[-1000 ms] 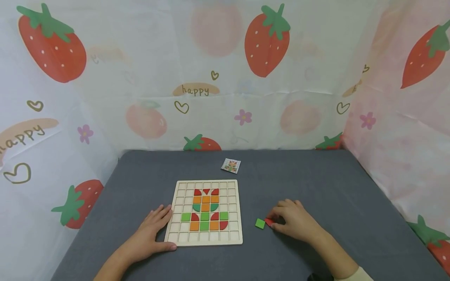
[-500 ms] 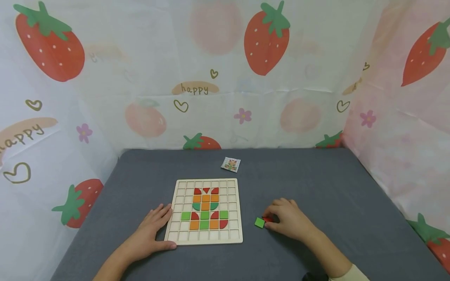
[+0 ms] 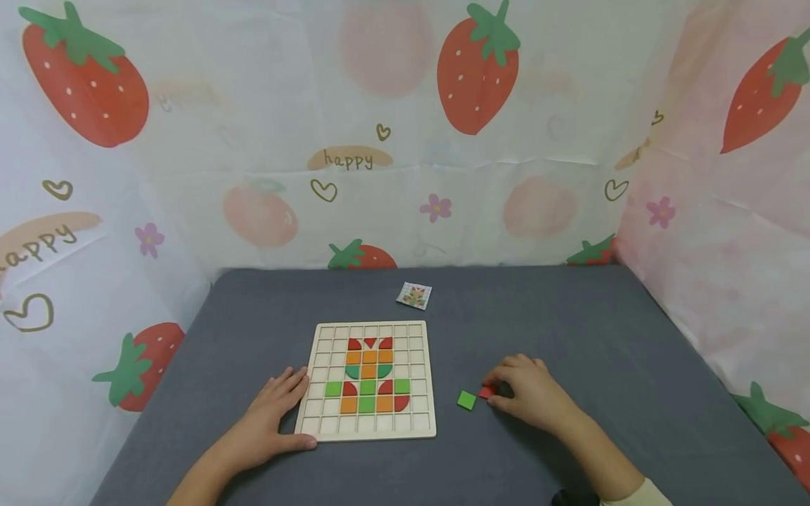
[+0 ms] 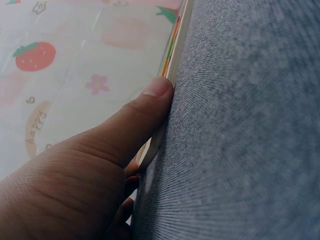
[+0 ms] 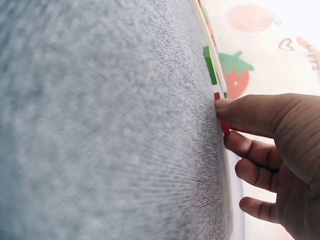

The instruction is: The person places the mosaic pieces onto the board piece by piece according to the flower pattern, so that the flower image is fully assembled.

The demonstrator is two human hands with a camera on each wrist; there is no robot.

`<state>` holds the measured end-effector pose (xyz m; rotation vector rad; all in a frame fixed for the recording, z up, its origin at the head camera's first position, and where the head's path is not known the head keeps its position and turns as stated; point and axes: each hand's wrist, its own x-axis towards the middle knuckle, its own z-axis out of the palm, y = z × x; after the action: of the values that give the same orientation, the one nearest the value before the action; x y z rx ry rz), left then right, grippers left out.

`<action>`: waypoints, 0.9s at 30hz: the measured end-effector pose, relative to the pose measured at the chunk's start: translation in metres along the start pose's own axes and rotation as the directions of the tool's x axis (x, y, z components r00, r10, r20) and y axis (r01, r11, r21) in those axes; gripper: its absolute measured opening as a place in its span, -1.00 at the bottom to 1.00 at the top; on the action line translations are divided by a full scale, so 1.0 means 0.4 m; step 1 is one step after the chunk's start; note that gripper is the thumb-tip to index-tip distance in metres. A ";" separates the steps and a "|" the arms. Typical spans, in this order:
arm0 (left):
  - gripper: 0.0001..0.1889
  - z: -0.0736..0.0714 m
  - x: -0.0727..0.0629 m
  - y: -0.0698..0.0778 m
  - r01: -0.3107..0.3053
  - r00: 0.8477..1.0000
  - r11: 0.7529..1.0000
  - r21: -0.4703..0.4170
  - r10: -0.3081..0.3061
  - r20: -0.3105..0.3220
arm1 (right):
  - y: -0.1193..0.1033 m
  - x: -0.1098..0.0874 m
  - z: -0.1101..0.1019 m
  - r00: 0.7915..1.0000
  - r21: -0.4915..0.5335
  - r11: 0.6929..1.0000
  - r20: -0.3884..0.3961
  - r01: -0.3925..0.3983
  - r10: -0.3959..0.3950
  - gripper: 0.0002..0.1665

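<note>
On the table lies a pale wooden grid board [image 3: 414, 425] with red, orange and green tiles set in its cells. My left hand [image 3: 272, 414] rests at the board's near left corner, fingers straight along the left side and thumb by the front edge. To the right of the board, my right hand [image 3: 531, 393] pinches a small red tile [image 3: 486, 392] between thumb and fingers, close to the tabletop. The fingers partly cover this tile. A light green square tile [image 3: 466, 400] lies flat just left of it, with a narrow gap between them.
A small printed card [image 3: 414, 296] with a coloured grid pattern lies behind the board. Dark grey cloth covers the table [image 3: 538, 302]. A strawberry-print curtain [image 3: 405, 91] stands along the back and both sides.
The red tile in my right hand first came up against the green tile, then moved slightly right, leaving a gap. My left hand and the board have stayed put.
</note>
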<state>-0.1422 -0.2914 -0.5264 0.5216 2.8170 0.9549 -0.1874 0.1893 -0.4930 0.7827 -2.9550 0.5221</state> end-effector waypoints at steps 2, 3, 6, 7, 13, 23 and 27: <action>0.22 0.000 0.000 0.001 -0.001 1.000 1.000 0.005 0.001 -0.001 | 0.001 0.001 -0.001 1.000 0.001 1.000 0.001 -0.001 0.001 -0.75; 0.22 0.000 0.000 0.001 -0.001 1.000 1.000 0.007 0.001 -0.001 | 0.001 0.001 -0.002 1.000 0.000 1.000 0.002 -0.001 0.001 -0.75; 0.22 0.001 -0.001 0.003 0.004 1.000 1.000 0.009 -0.004 0.001 | 0.003 0.003 -0.002 1.000 -0.006 1.000 0.007 0.006 -0.005 -0.75; 0.22 0.001 -0.001 0.002 0.004 1.000 1.000 0.009 -0.004 0.000 | 0.004 0.004 -0.002 1.000 -0.010 1.000 0.008 0.010 -0.010 -0.75; 0.22 -0.001 -0.002 0.000 -0.003 1.000 1.000 0.018 0.003 -0.005 | 0.002 0.016 -0.010 0.998 -0.036 0.998 -0.021 0.059 -0.060 -0.78; 0.21 0.000 -0.002 0.003 -0.019 1.000 0.999 0.031 0.019 -0.007 | -0.062 0.082 -0.038 0.984 0.030 0.984 -0.058 0.173 -0.171 -0.76; 0.21 0.000 -0.003 0.002 -0.025 1.000 0.999 0.028 0.026 -0.014 | -0.109 0.119 -0.042 0.973 0.066 0.971 -0.060 0.228 -0.225 -0.78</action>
<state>-0.1411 -0.2913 -0.5259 0.5576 2.8473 0.9285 -0.2084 0.1366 -0.4575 1.0792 -2.7630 0.6258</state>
